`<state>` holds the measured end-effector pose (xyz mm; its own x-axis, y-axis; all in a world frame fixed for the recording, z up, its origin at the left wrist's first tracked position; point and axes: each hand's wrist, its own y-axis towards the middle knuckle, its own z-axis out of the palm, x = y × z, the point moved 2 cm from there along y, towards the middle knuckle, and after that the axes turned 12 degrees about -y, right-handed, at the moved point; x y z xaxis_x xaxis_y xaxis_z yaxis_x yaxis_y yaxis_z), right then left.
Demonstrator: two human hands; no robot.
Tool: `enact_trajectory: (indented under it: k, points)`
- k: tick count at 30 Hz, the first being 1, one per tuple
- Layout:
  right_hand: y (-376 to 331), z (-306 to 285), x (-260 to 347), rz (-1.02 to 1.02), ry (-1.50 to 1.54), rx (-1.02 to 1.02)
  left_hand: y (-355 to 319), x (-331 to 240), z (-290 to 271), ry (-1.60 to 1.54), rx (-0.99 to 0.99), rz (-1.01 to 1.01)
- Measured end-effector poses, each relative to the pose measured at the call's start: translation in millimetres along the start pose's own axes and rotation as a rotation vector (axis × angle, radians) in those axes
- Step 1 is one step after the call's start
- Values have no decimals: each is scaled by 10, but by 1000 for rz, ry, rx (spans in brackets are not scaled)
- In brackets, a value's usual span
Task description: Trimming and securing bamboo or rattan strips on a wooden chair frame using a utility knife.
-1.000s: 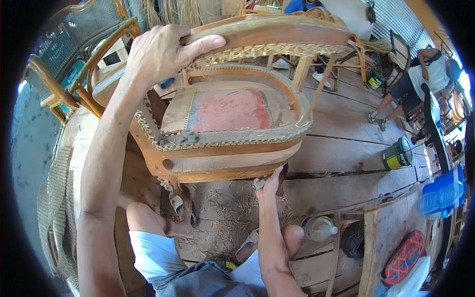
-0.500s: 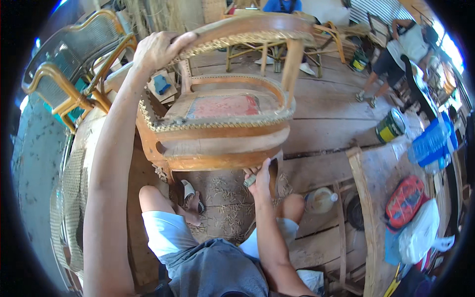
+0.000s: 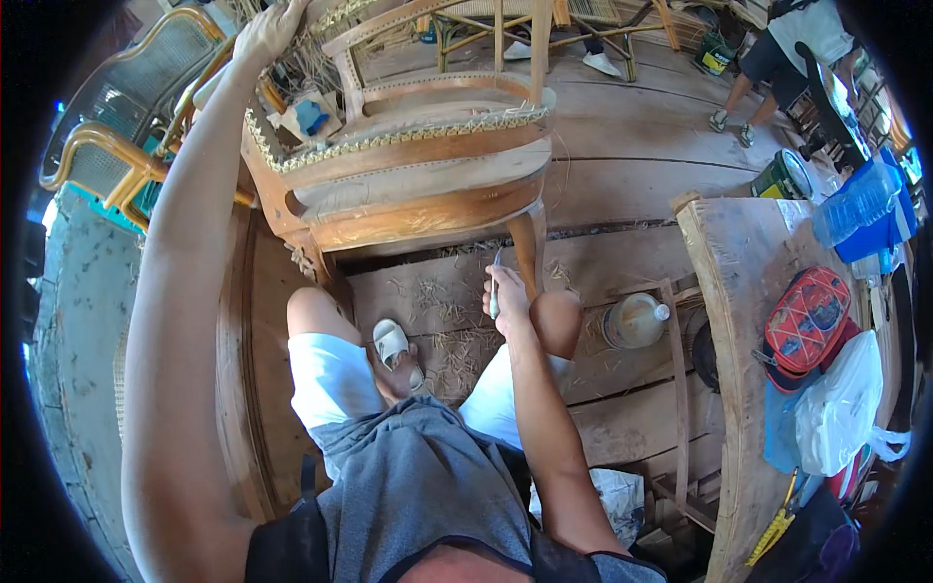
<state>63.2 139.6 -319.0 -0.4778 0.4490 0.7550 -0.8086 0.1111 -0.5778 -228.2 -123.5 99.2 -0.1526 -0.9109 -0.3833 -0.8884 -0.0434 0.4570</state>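
A wooden armchair with woven cane edging stands tilted in front of my knees. Its curved seat front faces me, and part of its back runs out past the top edge. My left hand is up at the chair's back on the far left, its fingers closed at the frame and partly cut off by the picture edge. Over my right knee, my right hand grips a small knife with a pale handle. Its short blade points up toward the chair's front leg, apart from it.
Shavings litter the plank floor. At right, a wooden bench carries a red pouch and a white plastic bag. A plastic jug stands beside my right knee. Cane chairs stand at left; another person is at back right.
My right hand has come down from the chair's lower rail toward my knee, knife in hand. The view has shifted, so the chair and my left hand sit higher in it.
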Motion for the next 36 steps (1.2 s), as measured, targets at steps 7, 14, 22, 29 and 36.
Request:
enact_trajectory:
  k: [7,14,22,29,36]
  points:
    - [-103,181,25,-91,-49,135,-30,74,43,-31,-48,111]
    - [-250,-106,72,-86,-70,87,181,380,36,-8,-100,123]
    - [-328,-612,144,-172,-66,-118,739,984,361,-53,4,330]
    - [-370,-686,562,-354,-115,-86,884,946,404,-169,93,575]
    - [69,-325,1750,-631,-790,-175,367,-526,368,-315,-167,417]
